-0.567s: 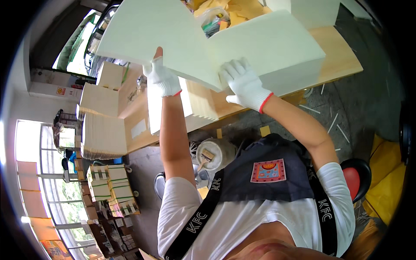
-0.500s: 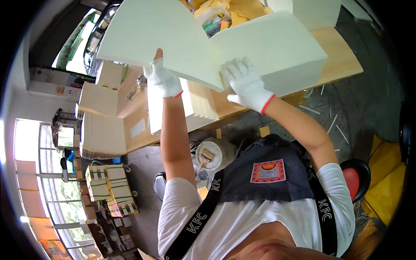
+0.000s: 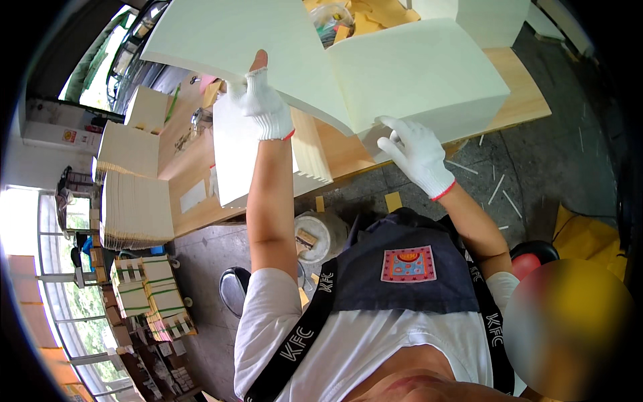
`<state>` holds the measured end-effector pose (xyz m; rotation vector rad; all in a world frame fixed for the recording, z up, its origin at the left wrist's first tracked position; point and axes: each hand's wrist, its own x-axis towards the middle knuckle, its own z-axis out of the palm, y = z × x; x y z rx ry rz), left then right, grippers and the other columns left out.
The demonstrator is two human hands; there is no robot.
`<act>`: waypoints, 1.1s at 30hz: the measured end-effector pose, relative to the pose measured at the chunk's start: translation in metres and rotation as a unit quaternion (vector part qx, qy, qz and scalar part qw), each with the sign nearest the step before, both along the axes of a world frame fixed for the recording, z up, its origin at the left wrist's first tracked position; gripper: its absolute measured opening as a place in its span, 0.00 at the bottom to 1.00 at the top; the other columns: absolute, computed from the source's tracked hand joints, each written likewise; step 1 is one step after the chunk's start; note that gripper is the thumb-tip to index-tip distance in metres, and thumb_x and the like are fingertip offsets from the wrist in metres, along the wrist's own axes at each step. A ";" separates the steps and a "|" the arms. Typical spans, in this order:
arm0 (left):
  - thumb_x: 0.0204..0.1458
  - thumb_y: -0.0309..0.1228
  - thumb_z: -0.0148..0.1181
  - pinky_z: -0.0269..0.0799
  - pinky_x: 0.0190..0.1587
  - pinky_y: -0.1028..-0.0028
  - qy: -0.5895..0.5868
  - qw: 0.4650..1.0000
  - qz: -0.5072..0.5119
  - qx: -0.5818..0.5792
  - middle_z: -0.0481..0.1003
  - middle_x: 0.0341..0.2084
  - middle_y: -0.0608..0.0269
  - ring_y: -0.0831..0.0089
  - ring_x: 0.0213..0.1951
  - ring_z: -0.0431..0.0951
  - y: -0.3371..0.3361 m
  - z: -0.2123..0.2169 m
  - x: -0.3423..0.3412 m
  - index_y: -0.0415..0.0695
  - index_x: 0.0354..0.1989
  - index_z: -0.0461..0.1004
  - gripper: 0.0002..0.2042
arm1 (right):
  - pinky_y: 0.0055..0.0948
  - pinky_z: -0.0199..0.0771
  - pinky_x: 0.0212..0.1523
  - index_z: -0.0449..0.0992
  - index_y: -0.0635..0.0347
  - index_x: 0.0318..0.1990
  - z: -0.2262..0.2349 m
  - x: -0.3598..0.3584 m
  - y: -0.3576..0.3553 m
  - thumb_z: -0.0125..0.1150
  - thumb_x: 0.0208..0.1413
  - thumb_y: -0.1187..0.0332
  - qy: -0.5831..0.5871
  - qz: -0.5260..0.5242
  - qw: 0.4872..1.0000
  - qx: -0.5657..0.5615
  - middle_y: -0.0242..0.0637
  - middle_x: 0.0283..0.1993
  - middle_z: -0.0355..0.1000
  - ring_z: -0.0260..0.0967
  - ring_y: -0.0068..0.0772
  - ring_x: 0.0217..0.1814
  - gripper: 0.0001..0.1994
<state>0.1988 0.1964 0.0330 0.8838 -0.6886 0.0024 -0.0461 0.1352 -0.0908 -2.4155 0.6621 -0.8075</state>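
Observation:
A thick bundle of large white paper sheets (image 3: 248,47) is lifted and tilted at the left. My left hand (image 3: 262,107), in a white glove with a bare thumb tip, grips its near edge with the thumb on top; the other fingers are partly hidden. Joined to it along a crease, a thick white stack of sheets (image 3: 418,63) lies on the wooden table. By the stack's near corner is my gloved right hand (image 3: 418,157), fingers bent and thumb apart, nothing visible in it. Under my left forearm stands another pile of white sheets (image 3: 231,154).
More paper stacks (image 3: 137,208) sit along the left of the wooden table (image 3: 529,94). Brown paper scraps and a plastic bag (image 3: 333,20) lie behind the stack. Below the table edge stand a bucket (image 3: 331,231) with a brush (image 3: 306,240) and a black stool (image 3: 234,291). Paper strips (image 3: 497,189) litter the floor.
My right hand has come off the stack's top, moving down and right to its near corner, fingers now bent. My left hand keeps its grip, and the lifted sheets have shifted slightly. The view has moved.

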 end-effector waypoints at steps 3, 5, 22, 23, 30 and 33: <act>0.54 0.22 0.67 0.72 0.44 0.74 -0.013 1.000 -0.010 -0.010 0.79 0.39 0.64 0.74 0.39 0.76 -0.002 0.004 -0.006 0.39 0.47 0.77 0.12 | 0.40 0.72 0.42 0.76 0.53 0.56 -0.009 -0.001 -0.002 0.63 0.61 0.57 -0.042 0.005 0.999 -0.009 0.33 0.33 0.74 0.73 0.40 0.37 0.18; 0.54 0.22 0.67 0.72 0.45 0.73 -0.016 1.000 -0.016 -0.018 0.79 0.39 0.64 0.74 0.39 0.76 -0.005 0.001 0.000 0.39 0.47 0.76 0.12 | 0.41 0.72 0.41 0.76 0.52 0.55 -0.017 0.000 -0.003 0.63 0.61 0.57 -0.052 0.016 0.998 -0.025 0.33 0.33 0.74 0.73 0.40 0.37 0.18; 0.62 0.22 0.55 0.80 0.48 0.64 0.001 0.992 -0.105 0.069 0.77 0.50 0.53 0.62 0.47 0.81 -0.008 0.016 -0.026 0.35 0.58 0.72 0.16 | 0.47 0.75 0.34 0.74 0.46 0.52 -0.021 0.005 -0.002 0.64 0.57 0.58 0.002 -0.049 0.991 -0.124 0.39 0.33 0.76 0.77 0.47 0.33 0.16; 0.63 0.23 0.54 0.82 0.44 0.64 -0.007 0.994 -0.080 0.073 0.78 0.46 0.52 0.63 0.42 0.82 -0.010 0.018 -0.030 0.32 0.54 0.73 0.13 | 0.47 0.75 0.34 0.74 0.45 0.53 -0.019 0.006 0.000 0.63 0.57 0.58 0.020 -0.055 0.991 -0.123 0.39 0.33 0.77 0.77 0.47 0.33 0.17; 0.63 0.24 0.54 0.83 0.40 0.65 -0.011 0.993 -0.050 0.104 0.79 0.42 0.50 0.62 0.38 0.84 -0.022 0.016 -0.033 0.30 0.52 0.74 0.12 | 0.52 0.75 0.34 0.69 0.44 0.61 -0.011 -0.006 0.004 0.61 0.59 0.55 0.076 -0.091 0.988 -0.095 0.41 0.31 0.77 0.77 0.51 0.31 0.23; 0.63 0.23 0.54 0.83 0.40 0.66 -0.020 0.993 -0.064 0.097 0.80 0.42 0.50 0.62 0.38 0.84 -0.027 0.015 -0.039 0.30 0.51 0.75 0.12 | 0.52 0.76 0.37 0.65 0.46 0.65 -0.013 -0.019 -0.006 0.61 0.58 0.54 0.087 -0.095 0.991 -0.027 0.42 0.33 0.78 0.78 0.51 0.33 0.28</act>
